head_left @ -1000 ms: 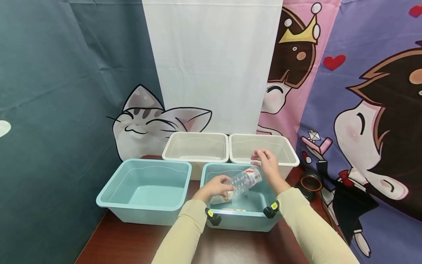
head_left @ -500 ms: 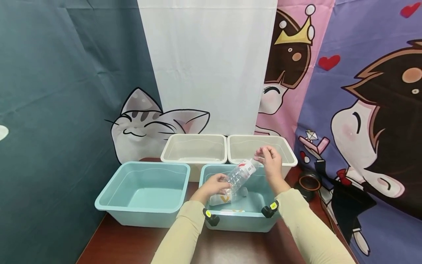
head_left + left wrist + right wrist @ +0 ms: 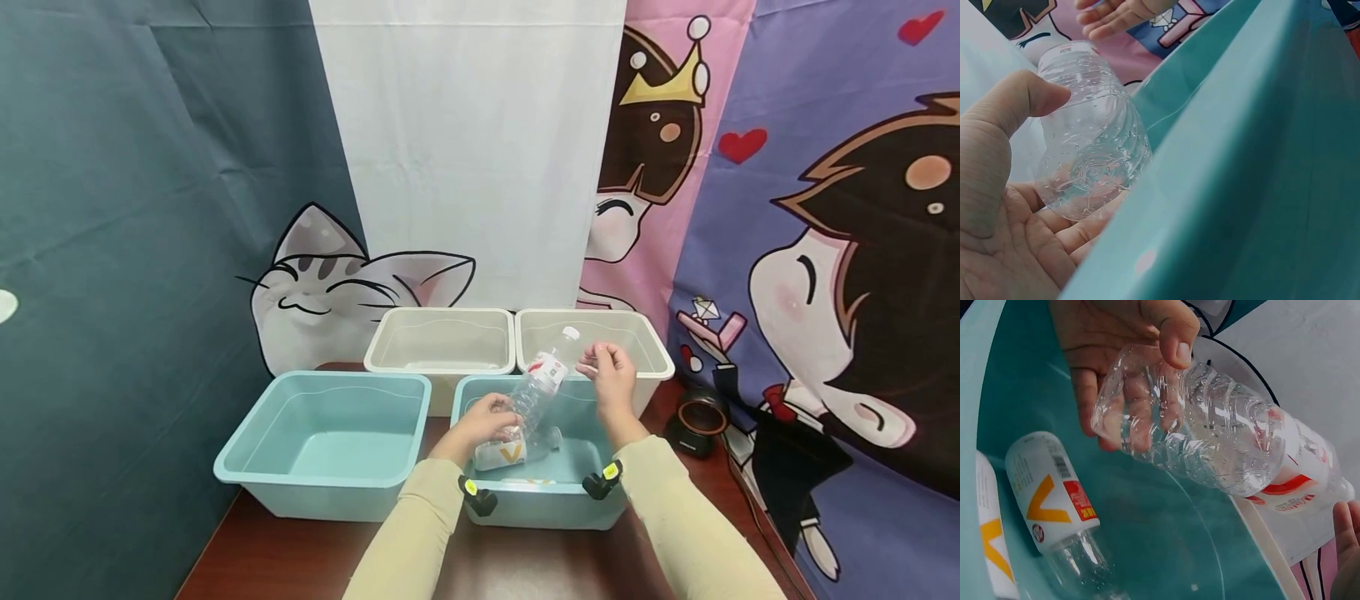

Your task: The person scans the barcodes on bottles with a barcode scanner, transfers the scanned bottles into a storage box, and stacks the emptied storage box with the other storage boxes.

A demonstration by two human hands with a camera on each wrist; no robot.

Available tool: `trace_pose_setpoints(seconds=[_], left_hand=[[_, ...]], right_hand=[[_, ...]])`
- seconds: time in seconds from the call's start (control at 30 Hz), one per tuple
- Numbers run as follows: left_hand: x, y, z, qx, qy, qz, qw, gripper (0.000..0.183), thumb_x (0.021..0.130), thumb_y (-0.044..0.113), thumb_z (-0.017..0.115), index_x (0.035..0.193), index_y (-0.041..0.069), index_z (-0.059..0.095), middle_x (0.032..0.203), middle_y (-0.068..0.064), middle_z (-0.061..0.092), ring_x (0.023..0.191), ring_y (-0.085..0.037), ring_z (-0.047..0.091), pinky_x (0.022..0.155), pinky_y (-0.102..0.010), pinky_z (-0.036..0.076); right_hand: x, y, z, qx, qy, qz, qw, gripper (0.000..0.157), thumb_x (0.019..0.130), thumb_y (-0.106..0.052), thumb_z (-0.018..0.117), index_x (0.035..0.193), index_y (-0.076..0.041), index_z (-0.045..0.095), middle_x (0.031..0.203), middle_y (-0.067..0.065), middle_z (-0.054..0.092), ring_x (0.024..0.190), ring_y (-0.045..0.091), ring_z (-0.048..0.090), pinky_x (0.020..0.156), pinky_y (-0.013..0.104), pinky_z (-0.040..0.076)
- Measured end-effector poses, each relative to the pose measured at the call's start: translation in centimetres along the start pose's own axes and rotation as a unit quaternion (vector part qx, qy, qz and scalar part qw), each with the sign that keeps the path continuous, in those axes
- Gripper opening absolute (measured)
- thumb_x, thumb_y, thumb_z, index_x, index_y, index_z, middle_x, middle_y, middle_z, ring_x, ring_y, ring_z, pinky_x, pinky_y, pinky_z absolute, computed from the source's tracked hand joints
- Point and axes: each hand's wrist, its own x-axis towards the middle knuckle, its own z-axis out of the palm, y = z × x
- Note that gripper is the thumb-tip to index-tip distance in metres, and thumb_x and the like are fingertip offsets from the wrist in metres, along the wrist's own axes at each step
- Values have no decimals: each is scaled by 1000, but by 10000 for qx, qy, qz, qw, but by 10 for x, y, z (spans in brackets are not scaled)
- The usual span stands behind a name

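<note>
Your L hand grips the clear bottle near its base, thumb on one side, fingers round the other. Bottle's tilted, cap up & toward your R, held over the RH blue tub; white label w/ red print sits toward the top, & the L wrist cam shows droplets on the plastic.

Your R hand is just beside the bottle's top end, fingers loosely bent, nothing in them; no contact w/ the cap visible.

Below, in the same tub, a V bottle (white label, yellow V) lies on its side. Another V label shows btwn it & the tub wall; most of that item's out of view, so can't tell its shape.

LH blue tub stands to the L, a bit apart. Two cream tubs, LH one & RH one, sit side by side behind, all on the brown table. Black round gadget w/ a cable's at far R, by the cartoon backdrop.
</note>
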Motion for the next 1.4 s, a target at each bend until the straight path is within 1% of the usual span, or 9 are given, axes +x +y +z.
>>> trace_pose_setpoints(seconds=[0.2, 0.27, 0.4, 0.5, 0.6, 0.7, 0.9, 1.2, 1.4], left_hand=[[1, -3, -2, -120, 88, -58, 9999, 55, 86, 17, 72, 133, -3, 51, 130, -22, 58, 99, -28, 68, 82, -37, 62], [2, -3, -1, -158, 76, -47, 9998, 54, 86, 16, 72, 132, -3, 51, 129, -22, 58, 100, -28, 68, 82, -36, 62], [3, -3, 1, -222, 8, -58, 9997, 52, 86, 17, 72, 130, -1, 52, 124, -19, 60, 98, -26, 68, 82, -35, 62], [3, -3, 2, -222, 33, -105, 9997, 50, 85, 17, 72, 128, 0, 53, 121, -18, 61, 96, -25, 68, 81, -35, 62], [4, -2, 3, -238, 74, -100, 9996, 49, 85, 16, 72, 127, 0, 53, 119, -18, 61, 95, -25, 68, 81, -35, 62], [5, -2, 3, -256, 62, -64, 9996, 48, 85, 15, 71, 126, 0, 52, 117, -18, 62, 95, -25, 68, 81, -35, 62], [4, -2, 4, -175, -78, -68, 9998, 48, 85, 12, 70, 127, -2, 52, 117, -17, 62, 95, -26, 68, 81, -35, 62], [6, -1, 9, 160, -139, -162, 9996, 58, 86, 14, 71, 136, -3, 49, 126, -22, 61, 107, -35, 67, 88, -41, 61], [7, -4, 11, 359, -170, 3, 9992, 72, 88, 18, 75, 148, 0, 39, 118, -21, 63, 101, -36, 68, 88, -46, 59]], right_hand=[[-5, 16, 7, -223, 36, 582, 9980, 17, 103, -18, 54, 106, 0, 56, 100, 10, 64, 92, 25, 68, 77, 29, 62], [-7, 19, 9, -413, -185, 915, 9948, 17, 102, -18, 55, 111, -3, 55, 111, 15, 61, 95, 24, 67, 82, 32, 62], [-10, 23, 10, -571, -806, 1592, 9823, 37, 103, -24, 55, 132, -1, 48, 123, 16, 57, 95, 16, 67, 86, 33, 60], [-9, 27, 10, -301, -1218, 2053, 9706, 48, 105, -25, 55, 143, 0, 40, 118, 9, 62, 91, 12, 67, 85, 32, 60], [-6, 31, 7, 172, -1539, 2296, 9609, 47, 105, -22, 53, 144, 0, 38, 108, 2, 67, 91, 13, 68, 84, 34, 60], [-3, 34, 4, 409, -1785, 2429, 9526, 41, 105, -19, 52, 141, -3, 42, 102, -2, 70, 92, 14, 69, 84, 35, 60], [-1, 41, -1, 301, -2021, 2592, 9440, 44, 104, -18, 52, 143, -2, 41, 103, -2, 70, 95, 15, 69, 90, 41, 59], [1, 44, -4, -207, -2080, 2267, 9513, 49, 103, -18, 55, 145, 3, 41, 102, -2, 69, 93, 14, 69, 88, 41, 60], [-1, 44, -2, -540, -2075, 2243, 9507, 54, 100, -19, 59, 145, 4, 39, 107, 3, 64, 91, 16, 67, 85, 40, 61]])
